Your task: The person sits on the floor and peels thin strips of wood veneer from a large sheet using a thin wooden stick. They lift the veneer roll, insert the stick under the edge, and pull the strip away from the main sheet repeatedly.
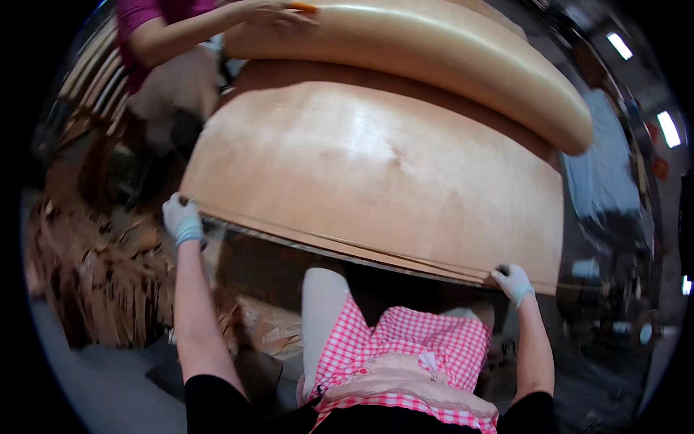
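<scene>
A broad, thin sheet of pale wood veneer point(347, 163) lies flat in front of me, its near edge bowed by the lens. My left hand point(181, 219), in a white glove, is closed on the sheet's near left corner. Far to the right, my right hand point(513, 283), gloved too with dark fingertips, pinches the same near edge close to its right end. A thin pale line point(347, 241) runs along this edge between my hands; whether it is a cord or a sheet's edge I cannot tell. Both hands' fingertips are partly hidden.
Across the far side lies a large rolled or curved veneer sheet point(426, 61). A co-worker's hand point(278, 14) rests there with something orange. Ragged veneer scraps point(108, 282) are piled at the left. Bluish-white sheeting point(603, 155) is on the right. My lap has a pink checked apron point(419, 333).
</scene>
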Tool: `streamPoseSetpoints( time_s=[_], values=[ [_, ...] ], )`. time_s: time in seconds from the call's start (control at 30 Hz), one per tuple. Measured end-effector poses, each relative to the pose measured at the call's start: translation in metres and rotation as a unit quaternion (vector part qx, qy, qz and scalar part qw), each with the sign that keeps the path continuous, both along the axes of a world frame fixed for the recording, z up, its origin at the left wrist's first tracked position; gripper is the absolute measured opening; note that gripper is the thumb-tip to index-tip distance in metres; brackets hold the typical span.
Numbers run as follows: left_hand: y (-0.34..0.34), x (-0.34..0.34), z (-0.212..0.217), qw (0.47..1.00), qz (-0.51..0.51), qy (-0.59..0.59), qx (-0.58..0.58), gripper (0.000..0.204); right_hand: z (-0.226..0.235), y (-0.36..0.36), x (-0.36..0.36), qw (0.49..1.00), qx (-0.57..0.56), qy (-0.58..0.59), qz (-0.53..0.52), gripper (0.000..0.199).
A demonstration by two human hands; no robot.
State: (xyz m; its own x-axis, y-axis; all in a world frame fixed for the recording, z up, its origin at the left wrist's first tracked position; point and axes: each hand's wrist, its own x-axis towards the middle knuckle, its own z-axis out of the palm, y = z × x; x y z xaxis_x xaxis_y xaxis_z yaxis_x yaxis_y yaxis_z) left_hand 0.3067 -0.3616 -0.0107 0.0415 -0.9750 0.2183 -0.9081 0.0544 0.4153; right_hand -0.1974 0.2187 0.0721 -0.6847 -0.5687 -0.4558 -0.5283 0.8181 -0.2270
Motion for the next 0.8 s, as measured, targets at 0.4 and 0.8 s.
streamPoseSetpoints(
  time_s=[0.4, 0.8],
  values=[
    [0.046, -0.072, 0.049, 0.976, 0.030, -0.213, 0.030, 0.045, -0.027, 0.033, -0.023, 0.992, 0.060, -0.066, -0.088, 0.042],
    [0.429, -0.383, 0.039, 0.848, -0.502, -0.107, 0.129, 0.104, -0.026, 0.023, -0.019, 0.992, -0.009, -0.102, -0.067, 0.041]
  ],
)
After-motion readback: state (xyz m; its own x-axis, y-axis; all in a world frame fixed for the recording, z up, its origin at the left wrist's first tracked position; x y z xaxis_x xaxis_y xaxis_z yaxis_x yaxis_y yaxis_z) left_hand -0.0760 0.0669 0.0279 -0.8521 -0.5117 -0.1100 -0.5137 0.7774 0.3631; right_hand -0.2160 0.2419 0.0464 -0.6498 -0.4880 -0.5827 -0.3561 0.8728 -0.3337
